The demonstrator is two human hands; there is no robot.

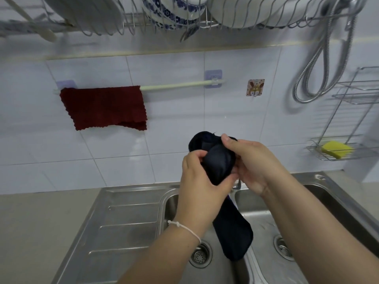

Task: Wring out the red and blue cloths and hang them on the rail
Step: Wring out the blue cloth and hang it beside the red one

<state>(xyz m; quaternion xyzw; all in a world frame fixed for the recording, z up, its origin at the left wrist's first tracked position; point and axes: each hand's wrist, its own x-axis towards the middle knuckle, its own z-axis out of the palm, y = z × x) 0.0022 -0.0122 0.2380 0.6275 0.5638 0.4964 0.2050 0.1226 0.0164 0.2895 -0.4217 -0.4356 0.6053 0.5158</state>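
You are holding the dark navy blue cloth (217, 160), twisted into a thick roll, above the stainless steel double sink (131, 203), and both your hands are closing around its upper part. Your left hand (200, 177) is gripping the roll from the left and a little lower, and your right hand (249, 160) is gripping it from the right with the thumb lying over the top. The long axis of the roll is running from the upper left, above your hands, down to the lower right, where the free end is hanging over the divider between the two basins. The pale green wall rail (176, 85) is lying up and to the left of your hands, well apart from them. The dark red cloth with wavy edges (104, 107) is already hanging on its left part, so the bare right part of the rail is the nearer place for the blue one, and your left hand is the nearer one to it. The middle of the roll is hiding behind your fingers, so I cannot tell how tightly it is twisted, and no dripping water is showing clearly.
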